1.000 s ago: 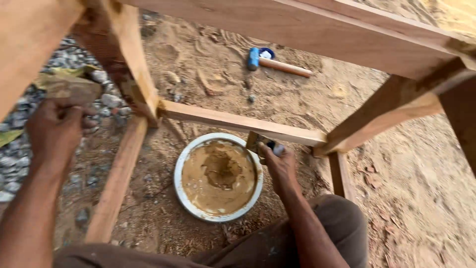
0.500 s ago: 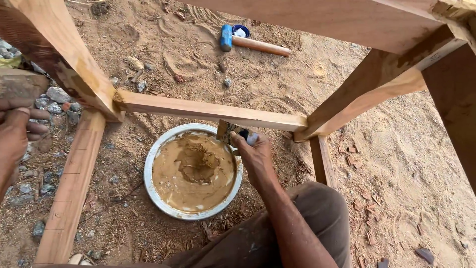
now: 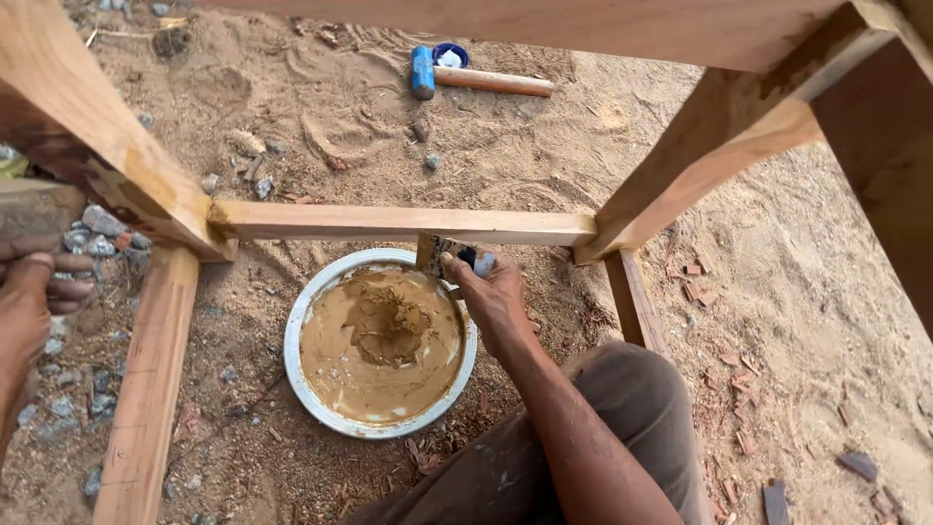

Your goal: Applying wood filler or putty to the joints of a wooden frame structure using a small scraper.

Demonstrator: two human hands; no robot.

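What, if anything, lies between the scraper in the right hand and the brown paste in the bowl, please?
Nothing visible does: the scraper in the right hand sits at the bowl's far rim, just below the wooden rail, with the paste open beside it.

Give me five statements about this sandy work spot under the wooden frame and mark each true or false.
1. The round bowl holds tan paste. True.
2. The right hand holds a flat scraper at the bowl's rim. True.
3. The hammer lies inside the bowl. False: it lies on the sand beyond the rail.
4. The left hand rests in the paste. False: it is at the left edge, by a wooden block.
5. The hammer's head is blue. True.
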